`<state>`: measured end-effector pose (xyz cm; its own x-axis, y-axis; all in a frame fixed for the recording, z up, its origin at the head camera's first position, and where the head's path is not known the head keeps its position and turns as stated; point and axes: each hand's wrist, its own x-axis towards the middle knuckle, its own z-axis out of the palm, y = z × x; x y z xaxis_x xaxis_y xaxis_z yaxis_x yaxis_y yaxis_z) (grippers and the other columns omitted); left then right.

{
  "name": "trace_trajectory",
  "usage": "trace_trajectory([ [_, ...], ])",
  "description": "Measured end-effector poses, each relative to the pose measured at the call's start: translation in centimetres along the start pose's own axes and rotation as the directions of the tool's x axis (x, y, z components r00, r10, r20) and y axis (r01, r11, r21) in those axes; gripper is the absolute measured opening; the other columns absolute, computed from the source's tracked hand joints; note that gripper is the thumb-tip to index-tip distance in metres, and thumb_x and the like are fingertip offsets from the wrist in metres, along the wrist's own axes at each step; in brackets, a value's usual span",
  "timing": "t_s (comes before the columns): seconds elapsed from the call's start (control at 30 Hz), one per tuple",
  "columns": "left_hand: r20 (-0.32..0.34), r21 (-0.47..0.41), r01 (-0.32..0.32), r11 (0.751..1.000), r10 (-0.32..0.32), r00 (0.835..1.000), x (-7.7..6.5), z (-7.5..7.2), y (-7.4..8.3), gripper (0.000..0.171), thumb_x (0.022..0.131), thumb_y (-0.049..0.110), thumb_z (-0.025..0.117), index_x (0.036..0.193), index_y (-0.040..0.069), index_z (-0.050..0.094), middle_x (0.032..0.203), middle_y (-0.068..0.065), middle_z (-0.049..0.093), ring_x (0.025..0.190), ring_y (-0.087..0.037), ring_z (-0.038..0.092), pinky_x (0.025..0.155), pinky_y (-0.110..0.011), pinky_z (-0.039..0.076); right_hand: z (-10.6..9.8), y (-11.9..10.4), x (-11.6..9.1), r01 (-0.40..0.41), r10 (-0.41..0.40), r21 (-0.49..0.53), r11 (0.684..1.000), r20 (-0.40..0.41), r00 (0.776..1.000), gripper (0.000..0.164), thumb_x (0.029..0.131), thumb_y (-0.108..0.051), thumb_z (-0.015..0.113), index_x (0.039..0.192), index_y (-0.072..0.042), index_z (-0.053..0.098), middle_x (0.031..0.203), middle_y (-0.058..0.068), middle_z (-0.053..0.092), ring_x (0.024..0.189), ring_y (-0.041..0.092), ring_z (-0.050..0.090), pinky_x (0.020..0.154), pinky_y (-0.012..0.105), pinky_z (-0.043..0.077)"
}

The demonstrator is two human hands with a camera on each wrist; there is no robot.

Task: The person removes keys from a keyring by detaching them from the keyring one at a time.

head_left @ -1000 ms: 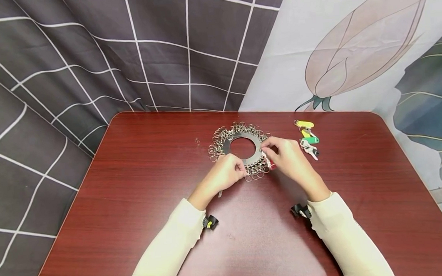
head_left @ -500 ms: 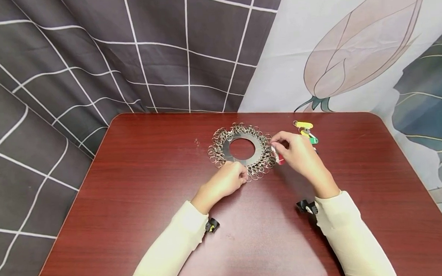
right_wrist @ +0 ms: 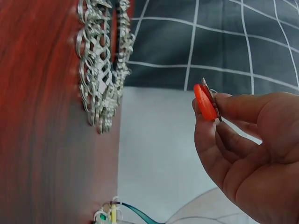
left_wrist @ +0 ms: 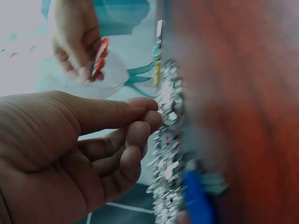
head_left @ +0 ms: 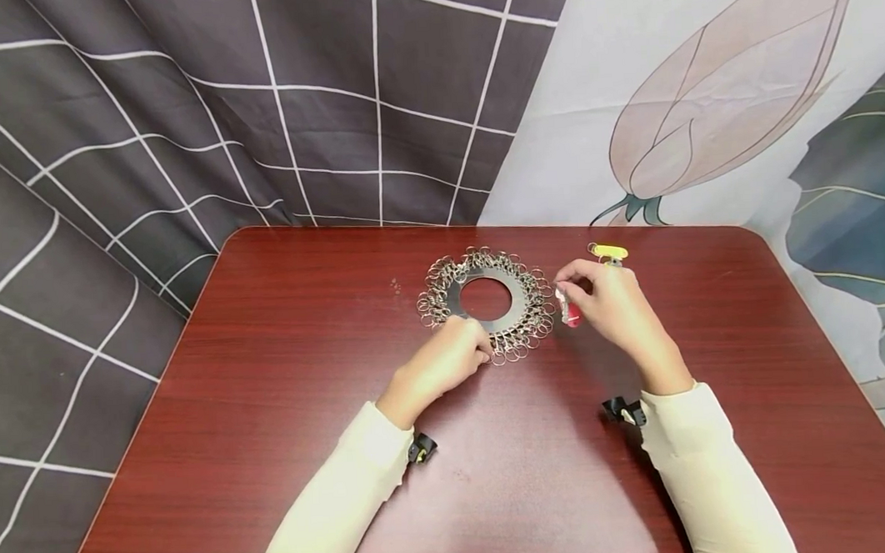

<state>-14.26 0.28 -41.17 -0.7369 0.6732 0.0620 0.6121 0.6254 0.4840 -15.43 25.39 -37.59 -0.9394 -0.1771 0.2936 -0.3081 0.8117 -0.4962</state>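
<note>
A flat grey metal ring plate (head_left: 454,297), fringed with several small split rings (head_left: 432,298), lies on the table. At its near edge is my left hand (head_left: 443,358), thumb and forefinger tips together against the split rings; in the left wrist view they seem to pinch one. A blue key tag (left_wrist: 198,196) is blurred below those fingers. My right hand (head_left: 607,301) is raised to the right of the plate, apart from it. Between thumb and fingers it pinches a red key tag (right_wrist: 205,103) with a metal key (right_wrist: 217,111) alongside.
Beyond the right hand lies a yellow key tag (head_left: 610,251), with other tags partly hidden by that hand. The table (head_left: 265,336) is reddish-brown wood. A dark checked curtain (head_left: 330,132) and a light patterned one (head_left: 557,170) hang behind it.
My right hand has moved right, away from the ring plate, carrying the red key tag. The left hand stays at the near edge, and the key seen below it earlier is out of sight.
</note>
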Motion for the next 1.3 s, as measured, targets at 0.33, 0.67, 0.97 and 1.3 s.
trace_trajectory([
  [0.33,-0.082,-0.099,0.156,0.983,-0.164,0.983,-0.7,-3.3,-1.0,0.013,0.088,0.011,0.067,0.093,0.009,0.079,0.094,-0.002,0.076,0.090,-0.014,0.067,0.086,-0.033,0.055,-1.8,1.1,-0.1,-0.064,0.067,0.040,0.997,-0.106,0.992,0.006,0.089,-0.015,0.069,0.093,-0.012,0.072,0.078,0.008,0.072,0.065,0.020,0.057,0.060,0.036,0.041],
  [0.67,-0.085,-0.064,0.152,0.986,-0.157,0.984,-1.4,-3.8,-2.1,0.010,0.087,0.014,0.068,0.088,0.010,0.078,0.084,0.000,0.073,0.079,-0.013,0.062,0.076,-0.032,0.055,-3.2,3.1,-0.8,-0.150,0.163,0.111,0.982,-0.124,0.979,0.018,0.096,-0.024,0.060,0.099,-0.008,0.066,0.091,0.010,0.071,0.068,0.006,0.053,0.061,0.021,0.039],
  [0.97,-0.052,-0.041,0.159,0.986,-0.161,0.986,-2.6,-4.2,-3.4,0.011,0.088,0.014,0.067,0.087,0.011,0.077,0.082,0.002,0.072,0.076,-0.012,0.061,0.073,-0.033,0.054,-3.0,4.7,-1.5,-0.193,0.213,0.217,0.957,-0.076,0.974,0.024,0.096,-0.027,0.058,0.102,-0.005,0.063,0.094,0.006,0.068,0.071,0.003,0.056,0.058,0.010,0.045],
  [1.3,-0.003,0.020,0.134,0.991,-0.134,0.991,-4.0,-4.8,-4.2,0.016,0.091,0.011,0.062,0.082,0.010,0.075,0.073,0.002,0.065,0.067,-0.013,0.055,0.062,-0.029,0.050,-3.0,6.9,-2.2,-0.020,0.017,-0.037,0.999,-0.074,0.997,0.005,0.089,-0.010,0.068,0.094,-0.008,0.066,0.084,0.009,0.070,0.073,0.022,0.059,0.065,0.039,0.046],
])
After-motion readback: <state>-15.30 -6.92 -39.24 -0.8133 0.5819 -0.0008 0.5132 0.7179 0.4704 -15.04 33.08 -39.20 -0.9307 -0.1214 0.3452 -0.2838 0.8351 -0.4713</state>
